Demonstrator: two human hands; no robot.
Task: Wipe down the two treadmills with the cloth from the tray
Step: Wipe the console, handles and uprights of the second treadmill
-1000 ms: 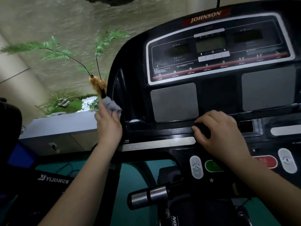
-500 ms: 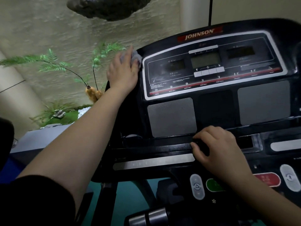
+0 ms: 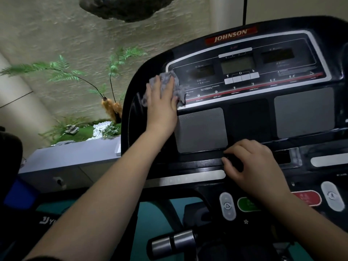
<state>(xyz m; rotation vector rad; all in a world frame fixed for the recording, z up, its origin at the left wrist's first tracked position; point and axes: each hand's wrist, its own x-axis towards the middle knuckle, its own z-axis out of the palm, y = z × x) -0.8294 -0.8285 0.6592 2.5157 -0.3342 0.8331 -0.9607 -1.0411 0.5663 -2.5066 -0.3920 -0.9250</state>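
Here, straight fingers (image 3: pixel 165 87) of the left hand (image 3: pixel 162 106) press the grey cloth (image 3: pixel 180 92), bunched and spread sideways, onto the left end of the display panel (image 3: pixel 263 72) below the red JOHNSON badge (image 3: pixel 232 35). The right hand (image 3: pixel 254 166) curls over the console ledge (image 3: pixel 188 162); whether it grips cannot be told.

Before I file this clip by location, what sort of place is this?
Probably a gym or fitness room: a Johnson treadmill console fills the view, a second dark machine sits at lower left, and a decorative fern planter stands by the textured wall.
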